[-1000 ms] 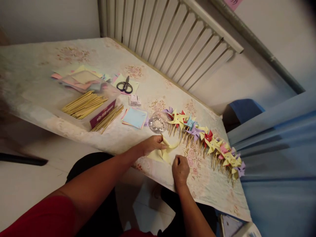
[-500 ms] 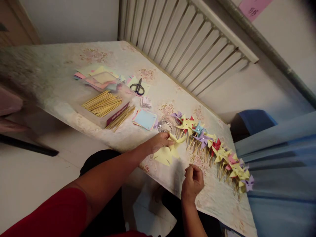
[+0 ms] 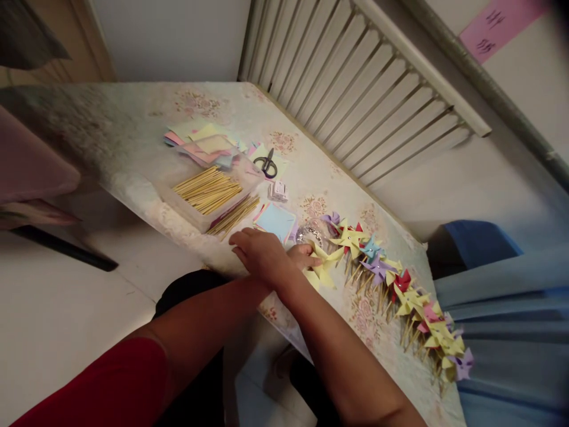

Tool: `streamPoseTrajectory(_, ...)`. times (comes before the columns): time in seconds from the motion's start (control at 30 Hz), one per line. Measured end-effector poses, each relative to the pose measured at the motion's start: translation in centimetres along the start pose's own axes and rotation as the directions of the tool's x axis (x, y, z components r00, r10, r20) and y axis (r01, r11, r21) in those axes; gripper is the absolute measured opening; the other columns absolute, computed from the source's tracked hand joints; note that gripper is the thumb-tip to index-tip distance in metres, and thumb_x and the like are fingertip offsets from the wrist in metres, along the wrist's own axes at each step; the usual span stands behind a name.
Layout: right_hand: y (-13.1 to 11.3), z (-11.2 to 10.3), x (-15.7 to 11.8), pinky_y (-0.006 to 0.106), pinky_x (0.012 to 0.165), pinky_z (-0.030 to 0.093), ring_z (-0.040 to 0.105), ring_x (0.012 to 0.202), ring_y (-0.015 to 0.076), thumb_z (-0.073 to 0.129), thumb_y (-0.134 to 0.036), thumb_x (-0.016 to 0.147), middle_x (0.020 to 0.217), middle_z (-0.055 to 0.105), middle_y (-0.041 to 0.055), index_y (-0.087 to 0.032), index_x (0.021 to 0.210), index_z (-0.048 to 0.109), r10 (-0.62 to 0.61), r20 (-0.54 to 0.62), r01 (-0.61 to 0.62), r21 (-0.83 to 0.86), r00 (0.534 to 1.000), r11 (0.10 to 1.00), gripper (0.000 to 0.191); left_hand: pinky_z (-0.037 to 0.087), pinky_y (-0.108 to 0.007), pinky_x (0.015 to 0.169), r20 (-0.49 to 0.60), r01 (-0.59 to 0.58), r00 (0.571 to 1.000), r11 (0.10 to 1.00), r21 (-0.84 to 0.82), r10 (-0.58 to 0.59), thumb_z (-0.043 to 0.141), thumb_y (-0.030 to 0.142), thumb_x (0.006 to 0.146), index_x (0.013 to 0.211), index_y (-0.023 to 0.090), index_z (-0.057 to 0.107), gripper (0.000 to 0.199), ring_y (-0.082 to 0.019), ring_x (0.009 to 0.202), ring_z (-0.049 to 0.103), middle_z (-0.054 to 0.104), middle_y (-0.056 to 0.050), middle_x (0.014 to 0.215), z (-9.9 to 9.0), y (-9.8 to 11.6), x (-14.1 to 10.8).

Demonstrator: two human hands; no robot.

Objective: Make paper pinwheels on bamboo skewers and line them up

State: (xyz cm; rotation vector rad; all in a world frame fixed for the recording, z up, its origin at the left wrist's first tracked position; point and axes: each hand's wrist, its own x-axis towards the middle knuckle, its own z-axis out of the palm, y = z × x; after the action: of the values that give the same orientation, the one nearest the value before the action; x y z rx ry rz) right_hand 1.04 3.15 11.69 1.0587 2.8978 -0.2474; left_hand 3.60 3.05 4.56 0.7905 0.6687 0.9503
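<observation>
My left hand point(image 3: 304, 257) pinches a yellow paper pinwheel point(image 3: 328, 264) with its blades folded in, just above the tablecloth. Crossing over my left forearm, my right hand point(image 3: 258, 252) reaches to the near ends of a loose bunch of thin wooden sticks point(image 3: 235, 216). Its fingers are slightly bent and apart, and no stick shows in them. More sticks point(image 3: 207, 190) fill a clear plastic box point(image 3: 171, 201) beside the bunch. A round clear container of small shiny pieces point(image 3: 310, 233) stands behind my left hand.
Finished pinwheels on sticks point(image 3: 377, 267) lie in a row along the right. Cut paper squares point(image 3: 275, 220), a small patterned box point(image 3: 278, 191), black-handled scissors point(image 3: 265, 166) and coloured sheets point(image 3: 204, 142) lie farther back. A radiator point(image 3: 355, 89) borders the table point(image 3: 146, 118); a blue curtain point(image 3: 502, 308) hangs right.
My right hand has swung left from the table's front, over my left forearm, to the loose sticks. My left hand keeps hold of the yellow pinwheel. The view has shifted slightly.
</observation>
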Motion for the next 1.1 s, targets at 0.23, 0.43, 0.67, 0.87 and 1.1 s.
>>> streamPoseTrajectory(0.23,1.0,1.8,5.1,0.023,0.070,0.052,0.072,0.090,0.0162,0.050,-0.009,0.095,0.104,0.075,0.0052,-0.016,0.107,0.065,-0.176,0.136,0.203,-0.218,0.975,0.955,0.021,0.045,-0.037,0.077,0.130,0.167,0.981,0.965,-0.204,-0.142,0.089,0.029,0.058,0.086,0.015,0.070,0.037,-0.024,0.080,0.062,0.069,-0.007,0.076,-0.1,-0.1,2.4)
streamPoseTrajectory(0.43,0.0,2.6,5.6,0.019,0.072,0.049,0.072,0.087,0.0082,0.031,-0.014,0.101,0.091,0.075,0.0031,-0.004,0.092,0.062,-0.121,0.048,0.130,-0.319,0.992,0.939,0.034,0.047,-0.042,0.083,0.111,0.205,0.978,0.913,-0.352,-0.177,0.089,0.028,0.059,0.087,0.016,0.067,0.038,-0.030,0.091,0.066,0.071,-0.011,0.081,0.0,-1.6,2.8)
streamPoseTrajectory(0.67,1.1,3.4,6.1,0.033,0.077,0.057,0.070,0.100,0.0225,0.043,-0.012,0.101,0.107,0.074,0.0113,-0.013,0.105,0.064,-0.201,0.192,0.252,-0.299,0.961,0.920,0.022,0.048,-0.039,0.080,0.118,0.208,0.977,0.909,-0.361,-0.177,0.091,0.025,0.057,0.082,0.015,0.068,0.035,-0.027,0.084,0.068,0.072,-0.009,0.076,0.0,-2.0,2.8)
streamPoseTrajectory(0.87,-0.1,2.8,5.3,0.035,0.078,0.051,0.062,0.098,0.0233,0.039,-0.016,0.103,0.102,0.068,0.0101,-0.015,0.101,0.063,-0.336,0.011,0.320,-0.339,0.942,0.885,0.025,0.050,-0.032,0.073,0.184,0.201,0.972,0.924,-0.326,-0.146,0.091,0.027,0.055,0.091,0.014,0.069,0.044,-0.019,0.072,0.066,0.072,-0.006,0.079,0.4,-1.6,2.2)
streamPoseTrajectory(1.1,-6.3,0.3,-2.3,0.032,0.071,0.046,0.054,0.074,0.0167,0.043,-0.018,0.100,0.077,0.062,0.0001,-0.022,0.078,0.061,-0.359,-0.495,0.289,-0.215,0.791,0.933,0.028,0.049,-0.028,0.065,0.271,0.135,0.960,0.960,-0.247,-0.065,0.086,0.031,0.062,0.103,0.013,0.068,0.048,-0.016,0.066,0.065,0.072,-0.004,0.081,-0.1,-0.2,0.5)
